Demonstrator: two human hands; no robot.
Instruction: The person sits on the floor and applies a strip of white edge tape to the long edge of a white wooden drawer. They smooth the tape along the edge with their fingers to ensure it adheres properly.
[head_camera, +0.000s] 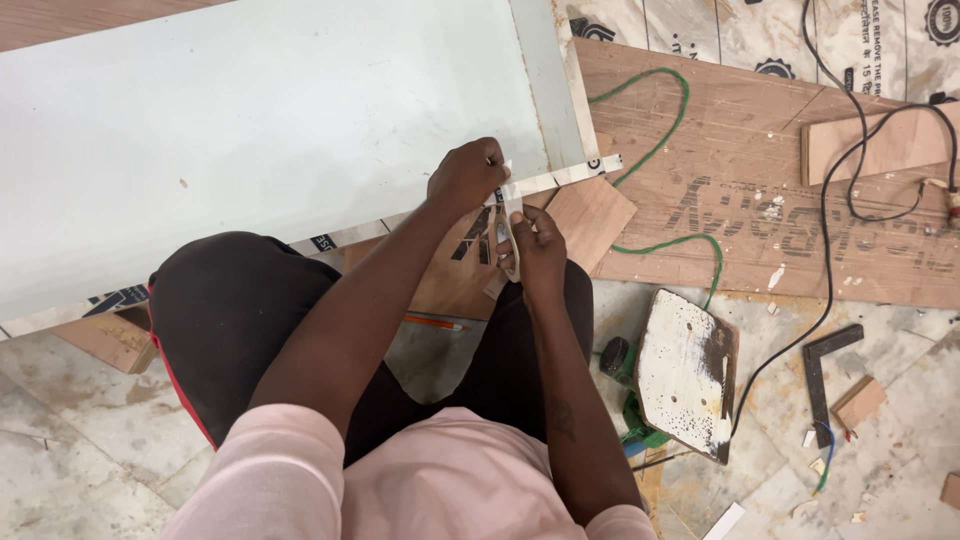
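left hand (466, 176) pinching edge strip (560, 178) on white panel (250, 130), right hand (540, 252) below

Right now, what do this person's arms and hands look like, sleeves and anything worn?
Both arms are bare from the upper arm down, under short pale pink sleeves. The left hand and right hand are bare: no gloves, and no rings, watch or bracelet show. The right forearm carries a small dark mark, possibly a tattoo. No cables are attached to either arm.
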